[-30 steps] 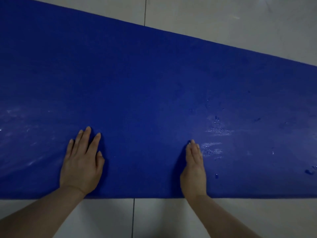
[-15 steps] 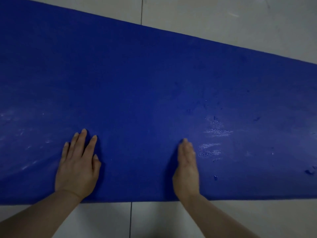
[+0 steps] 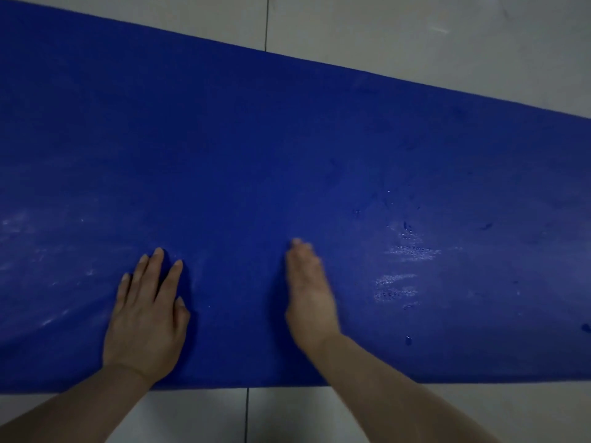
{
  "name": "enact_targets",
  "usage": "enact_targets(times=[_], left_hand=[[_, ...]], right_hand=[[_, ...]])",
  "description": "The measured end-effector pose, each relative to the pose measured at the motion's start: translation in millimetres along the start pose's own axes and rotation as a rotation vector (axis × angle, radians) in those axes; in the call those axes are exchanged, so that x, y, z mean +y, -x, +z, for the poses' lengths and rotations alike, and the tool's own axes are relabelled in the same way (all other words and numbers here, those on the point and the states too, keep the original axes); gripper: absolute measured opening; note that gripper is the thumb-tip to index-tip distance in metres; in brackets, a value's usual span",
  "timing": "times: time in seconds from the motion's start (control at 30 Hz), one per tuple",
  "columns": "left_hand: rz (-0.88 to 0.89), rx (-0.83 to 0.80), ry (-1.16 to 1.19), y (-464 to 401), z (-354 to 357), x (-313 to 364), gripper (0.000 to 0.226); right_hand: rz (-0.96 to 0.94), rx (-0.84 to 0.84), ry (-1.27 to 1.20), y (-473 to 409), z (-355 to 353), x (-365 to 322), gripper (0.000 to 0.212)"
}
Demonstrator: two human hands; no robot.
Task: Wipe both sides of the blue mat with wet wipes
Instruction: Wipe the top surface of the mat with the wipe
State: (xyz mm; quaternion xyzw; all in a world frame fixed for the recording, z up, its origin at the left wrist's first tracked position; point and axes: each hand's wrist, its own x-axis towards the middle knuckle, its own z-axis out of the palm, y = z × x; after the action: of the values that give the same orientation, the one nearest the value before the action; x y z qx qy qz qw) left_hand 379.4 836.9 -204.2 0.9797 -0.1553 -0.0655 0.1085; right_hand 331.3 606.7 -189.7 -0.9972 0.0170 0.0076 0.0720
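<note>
Broad blue foam mat [image 3: 287, 155] on pale tiled floor [image 3: 415, 33]; left hand [image 3: 147, 311] pressed flat, fingers spread; right hand [image 3: 308, 295] flat, fingers together, blurred

The right hand [image 3: 308, 298] has slid left toward the left hand [image 3: 147, 318].

The blue mat [image 3: 287, 148] runs off the left and right edges; the right hand [image 3: 308, 302] is motion-blurred.
</note>
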Motion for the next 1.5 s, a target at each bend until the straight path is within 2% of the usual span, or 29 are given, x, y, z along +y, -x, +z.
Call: enact_targets(times=[0.07,0.1,0.2,0.23,0.3,0.33,0.4,0.53,0.57,0.6,0.63,0.67,0.73,0.77,0.8,0.87,1.03,1.13,1.2,1.27,1.33,1.4,1.5], left_hand=[[-0.005,-0.001,-0.008,-0.5,-1.8,-0.3,0.060],[-0.007,0.002,-0.013,-0.7,-2.1,-0.2,0.060],[-0.003,0.019,-0.016,-0.1,-0.3,1.4,0.060],[-0.003,0.026,-0.022,0.2,0.8,1.4,0.060],[0.003,0.022,-0.031,-0.5,3.1,0.6,0.060],[0.004,0.018,-0.036,-0.5,3.8,-0.1,0.060],[0.008,0.019,-0.033,-1.0,3.2,-1.2,0.061],[0.004,0.007,-0.014,-1.0,2.3,-2.9,0.060],[0.004,0.007,-0.008,-1.3,1.9,-3.6,0.060],[0.003,0.009,-0.005,-1.8,1.4,-3.8,0.061],[0.000,0.009,-0.003,-2.2,1.1,-3.8,0.061],[-0.004,0.008,0.004,-2.6,0.8,-3.1,0.061],[-0.008,0.004,0.017,-2.6,1.3,-1.8,0.062],[-0.007,0.004,0.025,-2.0,1.7,-1.6,0.062],[-0.006,0.009,0.033,-2.2,1.4,-0.9,0.061],[-0.023,0.031,0.061,-6.8,-1.9,3.7,0.057],[-0.011,0.120,0.166,-53.0,-18.2,30.3,0.035],[0.048,0.106,0.150,-82.7,-15.4,42.8,0.045],[0.079,0.083,0.068,-91.4,-5.8,44.7,0.044],[0.080,0.053,0.013,-93.2,2.4,44.2,0.052],[0.076,0.047,-0.001,-92.8,6.6,42.2,0.059],[0.080,0.045,0.012,-92.9,5.2,41.2,0.059],[0.077,0.049,0.033,-94.1,3.2,40.1,0.057]], right_hand=[[-0.143,-0.047,-0.077,-4.0,10.4,-15.9,0.076],[-0.146,-0.040,-0.079,-6.3,9.7,-11.7,0.078],[0.115,0.067,0.131,-6.5,-5.8,42.5,0.080],[0.213,0.018,0.180,-5.7,-11.4,61.5,0.077],[0.340,-0.083,0.123,-7.7,-13.3,71.4,0.072],[0.328,-0.095,0.095,-13.0,-11.1,61.4,0.069],[0.135,-0.132,0.165,-26.6,-4.5,19.0,0.067],[-0.169,-0.234,-0.065,-41.1,-9.1,-61.1,0.069],[-0.217,-0.293,-0.061,-39.9,-14.9,-60.4,0.068],[-0.235,-0.277,-0.018,-35.9,-7.2,-48.2,0.068],[-0.218,-0.181,0.090,-30.6,3.6,-28.3,0.067],[-0.138,-0.060,0.144,-26.6,10.4,-1.1,0.067],[0.223,0.097,0.197,-23.4,-7.1,42.1,0.063],[0.345,0.119,0.112,-17.6,-5.2,59.8,0.064],[0.447,0.053,-0.009,-15.0,-7.5,70.1,0.068],[0.509,-0.053,-0.109,-18.8,-13.6,68.8,0.074],[0.452,0.014,-0.148,-21.0,-5.9,66.2,0.075],[0.466,0.092,-0.221,-15.2,-5.4,87.5,0.073],[0.617,0.170,-0.266,-20.1,-10.1,102.5,0.074],[0.713,0.206,-0.289,-33.1,-8.7,108.3,0.074],[0.616,0.167,-0.238,-52.3,-4.8,91.3,0.072],[0.380,0.153,-0.242,-70.7,-3.3,59.5,0.074],[0.018,0.031,-0.208,-76.3,10.8,35.4,0.083]])
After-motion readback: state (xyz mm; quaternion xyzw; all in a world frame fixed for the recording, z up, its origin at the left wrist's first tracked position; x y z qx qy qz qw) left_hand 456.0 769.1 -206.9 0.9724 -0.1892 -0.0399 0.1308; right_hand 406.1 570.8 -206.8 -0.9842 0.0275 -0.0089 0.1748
